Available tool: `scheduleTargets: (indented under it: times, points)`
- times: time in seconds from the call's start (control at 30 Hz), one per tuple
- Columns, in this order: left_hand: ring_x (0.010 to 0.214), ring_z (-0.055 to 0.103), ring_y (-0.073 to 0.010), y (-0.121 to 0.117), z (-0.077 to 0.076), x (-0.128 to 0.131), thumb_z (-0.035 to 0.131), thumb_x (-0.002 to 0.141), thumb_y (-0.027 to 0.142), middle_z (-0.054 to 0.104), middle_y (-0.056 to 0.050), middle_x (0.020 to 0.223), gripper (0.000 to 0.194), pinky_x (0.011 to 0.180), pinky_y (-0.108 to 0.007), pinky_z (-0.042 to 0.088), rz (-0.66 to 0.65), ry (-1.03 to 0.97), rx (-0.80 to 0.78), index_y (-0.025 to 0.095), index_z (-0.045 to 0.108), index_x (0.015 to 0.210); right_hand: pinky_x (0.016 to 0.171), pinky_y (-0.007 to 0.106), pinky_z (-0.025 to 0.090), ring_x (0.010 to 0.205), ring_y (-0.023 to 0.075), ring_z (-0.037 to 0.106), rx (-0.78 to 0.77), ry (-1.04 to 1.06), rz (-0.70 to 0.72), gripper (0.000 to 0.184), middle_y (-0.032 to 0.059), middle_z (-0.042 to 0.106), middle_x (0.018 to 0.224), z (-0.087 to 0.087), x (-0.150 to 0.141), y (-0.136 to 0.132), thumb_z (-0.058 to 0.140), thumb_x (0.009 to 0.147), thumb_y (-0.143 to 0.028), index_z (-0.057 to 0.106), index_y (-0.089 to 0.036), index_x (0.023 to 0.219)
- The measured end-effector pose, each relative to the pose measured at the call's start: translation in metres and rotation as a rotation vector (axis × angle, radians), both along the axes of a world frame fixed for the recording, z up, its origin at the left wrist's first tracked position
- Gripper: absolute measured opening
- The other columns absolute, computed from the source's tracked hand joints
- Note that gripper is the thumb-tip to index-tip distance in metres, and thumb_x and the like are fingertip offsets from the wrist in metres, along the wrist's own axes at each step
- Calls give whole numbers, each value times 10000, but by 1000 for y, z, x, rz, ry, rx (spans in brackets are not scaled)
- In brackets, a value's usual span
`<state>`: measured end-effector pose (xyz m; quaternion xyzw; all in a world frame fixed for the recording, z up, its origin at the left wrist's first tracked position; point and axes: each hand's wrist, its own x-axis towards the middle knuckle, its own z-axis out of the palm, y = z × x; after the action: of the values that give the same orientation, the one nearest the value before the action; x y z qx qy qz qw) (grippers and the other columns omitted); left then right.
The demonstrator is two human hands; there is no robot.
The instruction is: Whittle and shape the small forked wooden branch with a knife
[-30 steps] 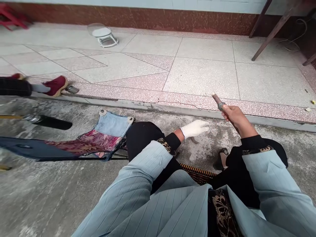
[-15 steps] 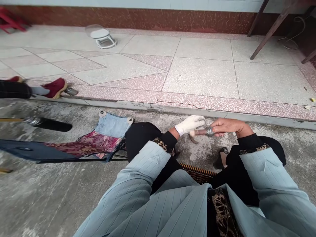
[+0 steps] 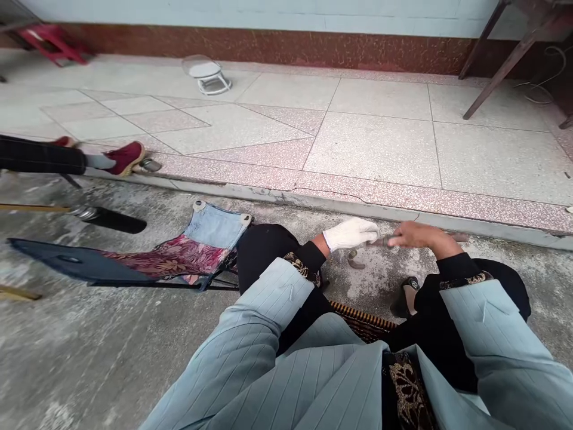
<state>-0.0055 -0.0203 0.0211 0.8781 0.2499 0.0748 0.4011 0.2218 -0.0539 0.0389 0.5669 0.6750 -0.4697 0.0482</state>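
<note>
My left hand [image 3: 351, 233], in a white glove, hovers over the concrete ground between my knees with its fingers curled together; I cannot make out what they pinch. My bare right hand [image 3: 416, 235] is closed around a thin wooden-handled tool [image 3: 457, 237] that lies nearly level, blurred, with its front end touching the gloved fingertips. A small curved piece [image 3: 354, 258] lies on the ground just below the left hand. My pale blue sleeves and black trousers fill the lower part of the view.
A folding stool with a floral and denim seat [image 3: 192, 248] stands at my left knee. Another person's leg and red shoe [image 3: 125, 157] rest on the tiled step. A dark-bladed tool [image 3: 114, 220] lies left, a woven basket edge [image 3: 362, 316] below, table legs [image 3: 490, 65] far right.
My right hand came down from a raised position with the tool upright, swung it level and brought it to the gloved left hand. The view shifted slightly.
</note>
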Motion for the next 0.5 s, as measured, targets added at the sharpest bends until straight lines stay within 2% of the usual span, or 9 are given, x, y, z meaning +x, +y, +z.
scheduleTargets:
  times: [0.07, 0.1, 0.13, 0.17, 0.23, 0.3, 0.37, 0.4, 0.5]
  points:
    - [764, 542, -145, 2, -1, 0, 472, 877, 332, 633, -18, 833, 260, 692, -221, 370, -23, -45, -63, 153, 656, 908, 510, 252, 361, 498, 113, 483, -175, 222, 204, 453, 12, 572, 555, 5, -5, -8, 615, 761, -599, 657, -158, 667]
    - [772, 546, -144, 1, -3, 0, 471, 880, 335, 635, -22, 847, 264, 703, -222, 379, -23, -72, -109, 147, 651, 917, 511, 241, 364, 502, 104, 481, -201, 321, 237, 444, -1, 571, 568, 9, -6, -11, 603, 776, -590, 657, -157, 694]
    - [763, 547, -141, 0, -5, 2, 462, 888, 346, 635, -26, 850, 276, 698, -223, 385, 7, -95, -154, 142, 644, 926, 510, 232, 364, 506, 97, 479, -182, 397, 210, 433, -7, 572, 587, 13, -6, -13, 600, 783, -579, 655, -155, 721]
    - [739, 546, -137, -2, -7, 3, 443, 901, 361, 633, -28, 843, 296, 679, -224, 387, 57, -107, -195, 138, 636, 937, 507, 225, 360, 511, 93, 477, -127, 458, 130, 422, -9, 577, 609, 17, -5, -14, 606, 784, -570, 650, -152, 743]
    - [676, 529, -129, -7, -13, 7, 418, 914, 385, 621, -24, 797, 322, 628, -225, 376, 162, -93, -233, 140, 626, 929, 503, 223, 358, 520, 93, 475, 45, 561, -130, 427, 2, 591, 651, 22, 1, -11, 600, 785, -576, 635, -152, 763]
    - [624, 501, -126, -13, -17, 11, 430, 907, 382, 591, -7, 719, 306, 594, -227, 350, 152, -31, -223, 155, 631, 870, 504, 235, 359, 518, 101, 471, 231, 596, -413, 467, 16, 594, 654, 22, 10, -5, 556, 791, -617, 615, -156, 744]
    - [617, 490, -124, -18, -16, 14, 460, 890, 361, 572, 6, 685, 268, 590, -226, 333, 31, 15, -201, 175, 640, 821, 505, 251, 353, 507, 116, 472, 349, 442, -576, 498, 29, 589, 620, 19, 19, 4, 550, 771, -647, 612, -156, 718]
    - [622, 490, -122, -19, -13, 14, 467, 884, 353, 571, 9, 689, 258, 592, -225, 330, -20, 20, -193, 181, 644, 810, 507, 260, 346, 504, 125, 477, 378, 295, -592, 502, 33, 584, 595, 16, 23, 8, 560, 759, -651, 619, -155, 707]
    - [630, 490, -112, -18, 2, 10, 459, 886, 355, 583, 9, 724, 266, 600, -217, 335, -88, -15, -202, 177, 646, 821, 532, 283, 339, 556, 168, 525, 402, -129, -476, 479, 60, 603, 600, 6, 25, 15, 566, 771, -623, 656, -156, 709]
